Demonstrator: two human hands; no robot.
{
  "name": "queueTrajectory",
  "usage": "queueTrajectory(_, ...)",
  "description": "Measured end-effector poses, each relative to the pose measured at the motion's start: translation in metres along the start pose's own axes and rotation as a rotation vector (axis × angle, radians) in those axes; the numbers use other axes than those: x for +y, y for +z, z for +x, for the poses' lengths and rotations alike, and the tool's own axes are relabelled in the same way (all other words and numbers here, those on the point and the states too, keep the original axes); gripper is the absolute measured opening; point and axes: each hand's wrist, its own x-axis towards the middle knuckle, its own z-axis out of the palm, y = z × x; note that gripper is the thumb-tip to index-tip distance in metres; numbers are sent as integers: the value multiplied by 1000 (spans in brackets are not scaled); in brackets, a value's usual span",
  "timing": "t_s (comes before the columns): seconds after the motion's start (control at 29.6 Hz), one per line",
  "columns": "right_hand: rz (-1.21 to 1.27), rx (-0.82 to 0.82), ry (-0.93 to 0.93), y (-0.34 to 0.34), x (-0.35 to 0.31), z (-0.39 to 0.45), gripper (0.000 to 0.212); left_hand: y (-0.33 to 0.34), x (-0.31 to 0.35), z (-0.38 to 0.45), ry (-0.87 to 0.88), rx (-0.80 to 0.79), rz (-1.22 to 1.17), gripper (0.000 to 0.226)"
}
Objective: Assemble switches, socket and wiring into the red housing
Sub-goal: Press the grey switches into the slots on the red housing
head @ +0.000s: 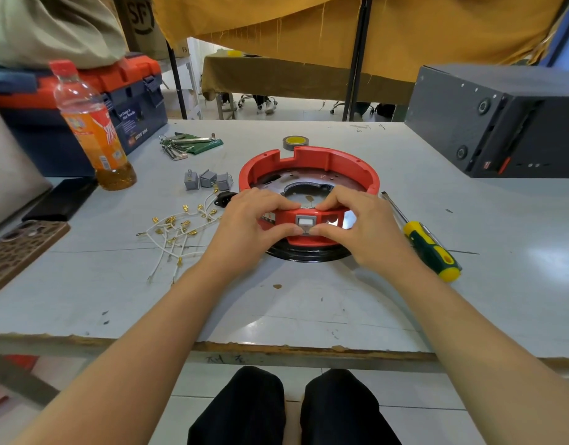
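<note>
Red housing [309, 175]: on the table [309, 309], near wall gripped between your hands. Grey switch [305, 222]: in its slot, your left hand [249, 224] and right hand [357, 226] curled, thumbs pressing it. Spare switches [207, 179], wires [177, 226]: left of your left hand. Screwdriver [431, 248]: right of your right hand.

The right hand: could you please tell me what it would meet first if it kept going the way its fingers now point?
The right hand points left toward the gray switch in the red housing; beyond that, the left hand fingertips. Depth is unclear.
</note>
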Motion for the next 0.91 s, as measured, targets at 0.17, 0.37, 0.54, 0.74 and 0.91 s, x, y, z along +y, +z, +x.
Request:
queueTrajectory(0.17, -32, -61, -12, -7, 1, 1, 20, -7, -9, -3, -30, -99, -83, 39)
queueTrajectory(0.37, 49, 0, 10, -7, 5, 1, 11, -30, -35, -6, -264, 137, -105, 29)
queueTrajectory(0.54, 86, 39, 27, -4, 8, 1, 9, -43, -73, 3, -522, 35, 92, 26)
queueTrajectory(0.74, 54, 49, 3, 1, 10, 10, 7, -38, -100, 41, -399, -207, 331, 35)
queueTrajectory(0.91, 55, -2, -14, 0, 14, 19, 9, -29, -118, 82, -412, -304, 440, 41)
